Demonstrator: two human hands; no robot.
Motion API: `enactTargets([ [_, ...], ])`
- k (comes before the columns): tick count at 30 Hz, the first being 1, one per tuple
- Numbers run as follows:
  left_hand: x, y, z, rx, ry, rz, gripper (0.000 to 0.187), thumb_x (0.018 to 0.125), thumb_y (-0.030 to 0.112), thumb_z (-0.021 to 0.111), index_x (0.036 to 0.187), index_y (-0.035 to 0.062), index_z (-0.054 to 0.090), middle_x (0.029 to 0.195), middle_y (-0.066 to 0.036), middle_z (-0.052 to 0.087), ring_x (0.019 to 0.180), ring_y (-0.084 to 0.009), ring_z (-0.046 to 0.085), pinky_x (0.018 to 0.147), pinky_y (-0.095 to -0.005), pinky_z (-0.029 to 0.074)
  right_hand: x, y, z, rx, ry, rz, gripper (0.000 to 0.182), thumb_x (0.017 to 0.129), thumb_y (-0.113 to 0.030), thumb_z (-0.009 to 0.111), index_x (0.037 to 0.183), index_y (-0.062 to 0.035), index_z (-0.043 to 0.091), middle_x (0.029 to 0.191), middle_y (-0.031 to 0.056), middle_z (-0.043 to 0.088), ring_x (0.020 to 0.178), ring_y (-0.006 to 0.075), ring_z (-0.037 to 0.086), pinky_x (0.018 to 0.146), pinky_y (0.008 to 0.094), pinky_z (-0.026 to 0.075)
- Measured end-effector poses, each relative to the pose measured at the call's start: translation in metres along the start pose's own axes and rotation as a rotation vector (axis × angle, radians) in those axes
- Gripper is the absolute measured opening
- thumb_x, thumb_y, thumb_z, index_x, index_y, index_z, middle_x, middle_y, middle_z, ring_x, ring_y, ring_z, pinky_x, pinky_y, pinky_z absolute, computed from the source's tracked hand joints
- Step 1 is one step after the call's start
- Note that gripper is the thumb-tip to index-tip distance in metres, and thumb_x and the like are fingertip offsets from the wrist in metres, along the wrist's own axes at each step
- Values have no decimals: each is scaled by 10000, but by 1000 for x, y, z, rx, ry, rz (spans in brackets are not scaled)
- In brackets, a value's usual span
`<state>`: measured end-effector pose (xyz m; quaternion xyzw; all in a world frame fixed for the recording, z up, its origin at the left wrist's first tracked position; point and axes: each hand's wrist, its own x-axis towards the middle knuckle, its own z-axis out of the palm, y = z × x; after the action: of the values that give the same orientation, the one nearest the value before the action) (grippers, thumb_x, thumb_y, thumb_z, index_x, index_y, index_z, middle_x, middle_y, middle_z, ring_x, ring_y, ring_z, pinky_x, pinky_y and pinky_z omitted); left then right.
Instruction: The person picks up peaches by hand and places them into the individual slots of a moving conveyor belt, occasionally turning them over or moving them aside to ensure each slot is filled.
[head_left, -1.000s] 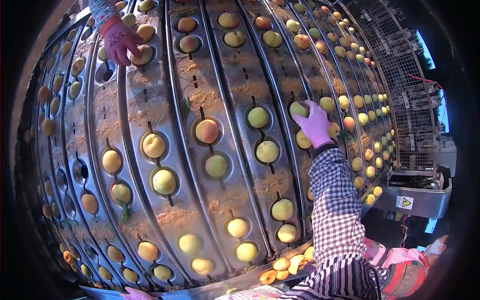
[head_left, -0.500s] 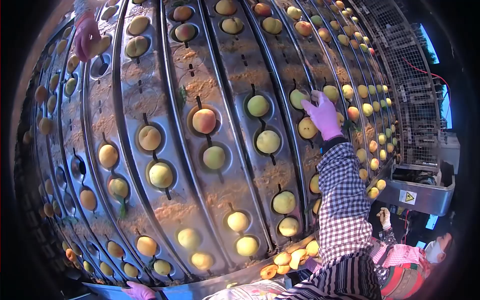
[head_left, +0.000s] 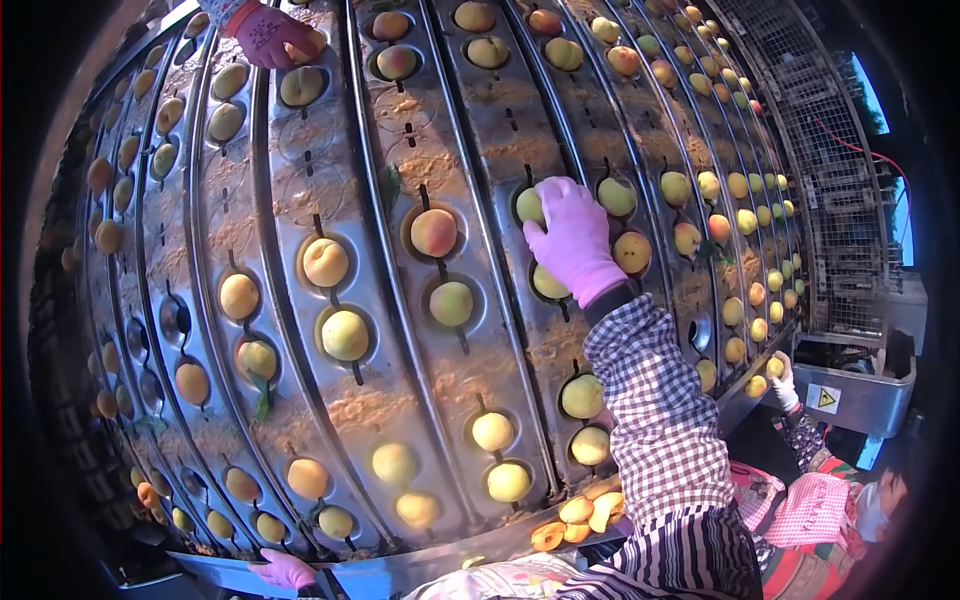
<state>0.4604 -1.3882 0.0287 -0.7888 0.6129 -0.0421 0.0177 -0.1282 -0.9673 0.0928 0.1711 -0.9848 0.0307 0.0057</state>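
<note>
My right hand (head_left: pixel 572 235), in a pink glove below a checkered sleeve, reaches over a metal lane in the middle of the view. Its fingers and thumb close round a green peach (head_left: pixel 529 205) in a round cup; part of the fruit is hidden. Below the palm, another peach (head_left: pixel 550 283) is partly covered. One lane to the right lie a greenish peach (head_left: pixel 617 197) and a yellow peach (head_left: pixel 632 252). At the lower left, my left hand (head_left: pixel 285 568), also pink-gloved, rests with fingers stretched out at the machine's metal edge (head_left: pixel 370 578).
A co-worker's pink-gloved hand (head_left: pixel 272 35) touches a peach at the top left. Another co-worker's white-gloved hand (head_left: pixel 783 380) holds a peach at the right edge. Peach halves (head_left: pixel 577 510) lie on the near rim. A wire mesh guard (head_left: pixel 815 180) stands at right.
My right hand has moved left to a peach in the neighbouring lane. The top co-worker's hand has shifted right, and the right-hand co-worker has reached up to a peach. The view has shifted slightly.
</note>
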Motion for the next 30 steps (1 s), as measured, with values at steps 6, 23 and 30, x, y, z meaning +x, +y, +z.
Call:
enactTargets([
  [6, -10, 5, 1, 15, 12, -27, 710, 1006, 497, 438, 1564, 79, 307, 1556, -196, 391, 1429, -358, 368, 1164, -464, 308, -3, 4, -4, 176, -15, 68, 437, 828, -280, 756, 1199, -102, 607, 1283, 80, 571, 1174, 306, 574, 981, 430, 487],
  [23, -20, 21, -4, 79, -12, -54, 705, 1010, 510, 402, 1569, 95, 289, 1534, -226, 392, 1392, -377, 414, 1124, -493, 363, -97, 8, -5, 395, 109, -6, 570, 790, -172, 749, 1326, -112, 566, 1342, 126, 571, 1214, 335, 559, 1040, 427, 461],
  [30, -23, 25, -10, 66, -21, -38, 703, 1018, 498, 394, 1567, 74, 277, 1527, -228, 399, 1397, -376, 404, 1134, -489, 353, -101, 1, 2, 304, 129, 67, 568, 748, -98, 794, 1270, -60, 575, 1317, 155, 582, 1219, 351, 570, 1052, 420, 462],
])
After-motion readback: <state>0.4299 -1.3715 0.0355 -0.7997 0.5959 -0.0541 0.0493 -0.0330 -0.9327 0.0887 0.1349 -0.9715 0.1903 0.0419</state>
